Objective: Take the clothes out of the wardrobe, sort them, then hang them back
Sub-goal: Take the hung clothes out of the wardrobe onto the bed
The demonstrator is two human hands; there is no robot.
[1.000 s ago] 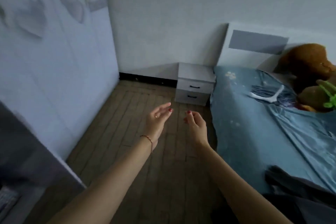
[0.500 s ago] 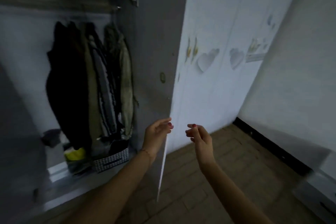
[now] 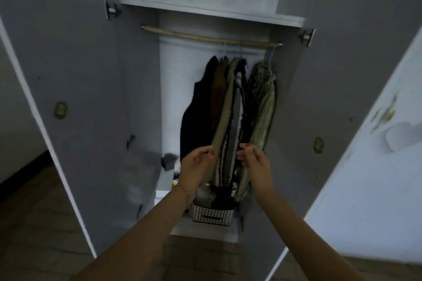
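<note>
Facing wardrobe (image 3: 96,102) squarely now, hands raised

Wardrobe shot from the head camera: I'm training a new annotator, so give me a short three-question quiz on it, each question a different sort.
1. True or false: the wardrobe doors stand open.
2. The houndstooth basket sits: A) on the top shelf B) on the wardrobe floor below the hanging clothes C) outside the wardrobe.
3. Fill in: the clothes hang from a wooden ____.

The left hand and right hand are raised near the clothes.

Key: 1 true; 2 B; 3 rail.
</note>
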